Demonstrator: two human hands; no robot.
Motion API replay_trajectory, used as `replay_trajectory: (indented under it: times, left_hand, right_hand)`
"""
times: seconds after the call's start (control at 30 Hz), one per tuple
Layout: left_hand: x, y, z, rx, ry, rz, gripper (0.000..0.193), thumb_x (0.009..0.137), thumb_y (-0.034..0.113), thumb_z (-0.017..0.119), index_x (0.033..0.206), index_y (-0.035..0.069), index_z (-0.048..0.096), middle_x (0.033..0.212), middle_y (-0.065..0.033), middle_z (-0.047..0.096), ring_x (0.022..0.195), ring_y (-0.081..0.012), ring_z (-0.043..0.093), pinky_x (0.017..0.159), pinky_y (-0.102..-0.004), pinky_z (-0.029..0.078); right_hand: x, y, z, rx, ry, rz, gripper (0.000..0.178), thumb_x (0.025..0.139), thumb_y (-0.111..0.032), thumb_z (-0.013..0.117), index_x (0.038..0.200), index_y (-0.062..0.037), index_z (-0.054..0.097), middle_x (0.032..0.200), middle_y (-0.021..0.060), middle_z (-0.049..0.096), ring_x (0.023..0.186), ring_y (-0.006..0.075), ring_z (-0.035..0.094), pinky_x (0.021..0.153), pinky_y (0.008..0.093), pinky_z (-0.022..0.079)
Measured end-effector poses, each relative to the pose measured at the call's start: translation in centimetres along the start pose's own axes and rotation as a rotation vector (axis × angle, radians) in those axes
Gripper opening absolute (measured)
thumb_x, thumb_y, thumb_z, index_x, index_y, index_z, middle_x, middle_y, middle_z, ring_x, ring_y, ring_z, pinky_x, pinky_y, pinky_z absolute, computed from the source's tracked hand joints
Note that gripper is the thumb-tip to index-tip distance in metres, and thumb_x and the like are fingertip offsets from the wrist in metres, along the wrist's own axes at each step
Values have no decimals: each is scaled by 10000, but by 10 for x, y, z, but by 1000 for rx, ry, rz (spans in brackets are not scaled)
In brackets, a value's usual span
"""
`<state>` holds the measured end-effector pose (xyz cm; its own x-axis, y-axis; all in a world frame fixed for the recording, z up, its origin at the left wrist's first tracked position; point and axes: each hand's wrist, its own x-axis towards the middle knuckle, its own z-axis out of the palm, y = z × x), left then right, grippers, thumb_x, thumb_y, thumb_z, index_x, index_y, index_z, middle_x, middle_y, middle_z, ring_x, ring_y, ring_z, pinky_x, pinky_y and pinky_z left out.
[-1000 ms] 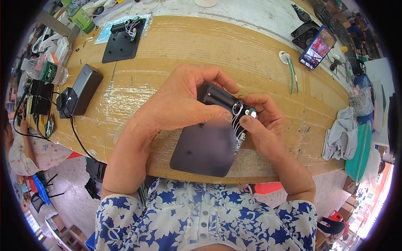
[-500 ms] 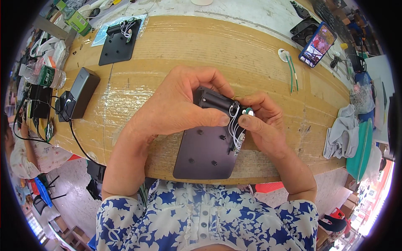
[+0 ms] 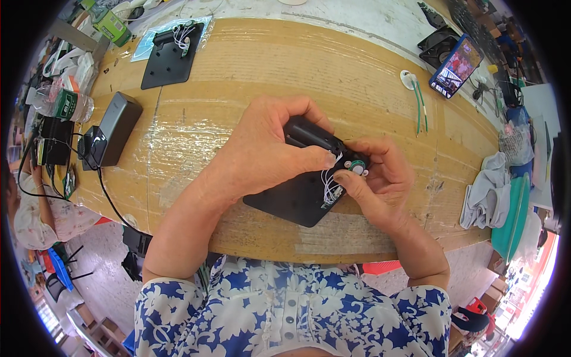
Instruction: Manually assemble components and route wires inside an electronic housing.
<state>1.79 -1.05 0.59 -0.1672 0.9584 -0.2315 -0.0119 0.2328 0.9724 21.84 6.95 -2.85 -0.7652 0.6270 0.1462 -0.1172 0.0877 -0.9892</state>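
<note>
A flat black plastic panel [image 3: 291, 201] with a rounded black housing [image 3: 306, 132] along its far edge is held tilted between my hands. My left hand [image 3: 264, 146] grips the housing, fingers behind it and thumb pressing near thin white wires [image 3: 329, 189]. My right hand [image 3: 380, 181] closes on the panel's far right corner. Its thumb lies beside a small round part [image 3: 357, 167] with a green rim and pale centre. The wires run down to a small connector board. My right fingertips behind the corner are partly hidden.
A similar black panel [image 3: 169, 62] with wires lies at the far left. A dark grey box [image 3: 122, 128] with a black cable stands left. On the right are a round white piece with green wires [image 3: 419, 107], a propped phone [image 3: 456, 65] and grey cloth [image 3: 485, 190].
The panel has turned and tipped, its near edge swinging away from me. The green-rimmed round part now shows more fully beside my right thumb. Both hands keep their grip.
</note>
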Motion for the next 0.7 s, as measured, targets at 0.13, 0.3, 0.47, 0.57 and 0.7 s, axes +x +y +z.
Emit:
replay_trajectory:
  times: [0.13,0.3,0.47,0.57,0.7]
  left_hand:
    - [-2,3,0,13,-6,10,232,691,65,774,891,38,659,766,36,626,688,-23,561,622,-176,443]
    - [-10,12,-1,-77,-55,230,253,660,50,789,872,37,651,791,28,638,697,-21,561,616,-168,414]
    - [-11,5,-5,-48,-105,390,275,640,24,801,871,35,652,820,-32,659,745,-92,606,665,-222,450]
    - [-9,4,-3,-81,-136,447,276,636,1,797,868,27,650,829,-73,663,761,-148,626,689,-260,472]
    - [-8,6,-6,-64,-187,493,274,640,-15,792,871,17,648,835,-113,663,787,-181,633,719,-285,482]
  right_hand:
    - [-3,-4,4,45,67,62,509,806,16,754,1231,27,475,1134,129,592,1045,174,595,901,303,478]
    - [-15,-1,-3,-93,62,-134,501,771,-39,800,1185,1,522,1111,127,611,954,163,618,791,294,498]
    - [-7,-14,-9,-402,-59,-405,490,731,-67,822,1139,-18,557,891,117,661,711,212,646,592,304,493]
    - [-4,-13,-10,-452,-71,-477,489,711,-56,818,1126,-14,562,771,110,646,616,261,628,530,311,481]
    - [-2,-9,-13,-537,-26,-668,470,701,-26,786,1116,-6,567,830,128,656,625,253,633,514,306,479]
